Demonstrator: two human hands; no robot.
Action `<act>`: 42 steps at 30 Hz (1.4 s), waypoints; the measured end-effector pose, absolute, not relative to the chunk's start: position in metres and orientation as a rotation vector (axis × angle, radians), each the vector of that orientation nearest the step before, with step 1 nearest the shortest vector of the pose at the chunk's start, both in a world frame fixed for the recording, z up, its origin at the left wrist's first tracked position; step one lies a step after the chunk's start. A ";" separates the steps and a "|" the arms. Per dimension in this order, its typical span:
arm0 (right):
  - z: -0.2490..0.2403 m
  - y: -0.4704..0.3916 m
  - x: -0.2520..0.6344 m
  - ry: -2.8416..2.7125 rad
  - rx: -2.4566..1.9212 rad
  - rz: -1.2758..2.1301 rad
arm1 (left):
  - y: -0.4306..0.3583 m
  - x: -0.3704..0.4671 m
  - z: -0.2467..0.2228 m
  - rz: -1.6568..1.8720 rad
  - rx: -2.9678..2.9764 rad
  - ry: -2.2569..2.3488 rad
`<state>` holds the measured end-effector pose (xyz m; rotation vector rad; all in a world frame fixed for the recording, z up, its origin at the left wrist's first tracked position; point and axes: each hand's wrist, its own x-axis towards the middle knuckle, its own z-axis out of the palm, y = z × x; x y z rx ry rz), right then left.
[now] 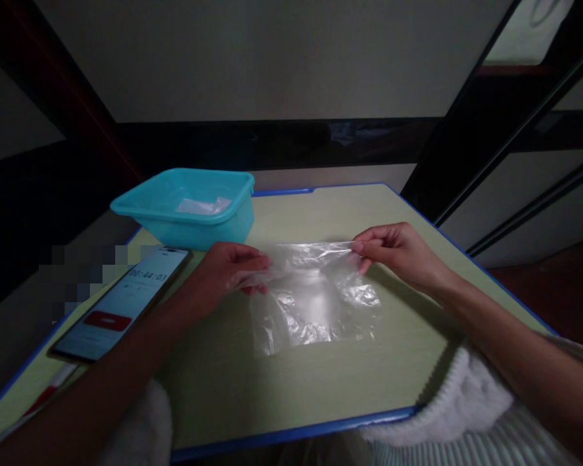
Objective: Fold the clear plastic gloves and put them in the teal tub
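A clear plastic bag (pixel 315 304) is stretched between my two hands above the middle of the table. My left hand (pixel 233 265) pinches its upper left part, and some crumpled film sticks out past the fingers. At the upper right corner, my right hand (pixel 393 249) grips the edge between thumb and fingers. The bag looks thin, wrinkled and shiny, and its lower part hangs towards me. I cannot make out anything inside it.
A turquoise plastic basin (pixel 199 226) stands at the back left, with some clear plastic film (pixel 204 206) in it. A phone (pixel 121 304) showing a timer lies left of my left forearm, near a red and white object (pixel 53 388). The table (pixel 291 401) has a blue edge.
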<state>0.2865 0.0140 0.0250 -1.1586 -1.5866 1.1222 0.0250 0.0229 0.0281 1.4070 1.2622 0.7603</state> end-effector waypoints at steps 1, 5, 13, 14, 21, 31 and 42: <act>0.021 0.017 0.286 -1.593 -1.185 1.151 | 0.025 0.026 0.024 0.733 1.393 1.287; 0.009 0.025 0.283 -1.686 -1.274 1.136 | 0.031 0.029 0.013 0.650 1.360 1.355; -0.006 0.037 0.286 -1.851 -1.411 0.780 | 0.036 0.034 0.009 0.632 1.412 1.459; -0.007 0.038 0.287 -1.860 -1.425 0.742 | 0.036 0.034 0.008 0.634 1.446 1.483; -0.007 0.035 0.286 -1.954 -1.466 0.518 | 0.032 0.028 -0.001 0.676 1.821 1.499; -0.003 0.030 0.283 -2.041 -1.462 0.507 | 0.019 0.030 0.006 0.735 2.074 1.458; -0.003 0.029 0.283 -2.118 -1.450 0.492 | 0.009 0.026 0.014 0.594 1.936 1.348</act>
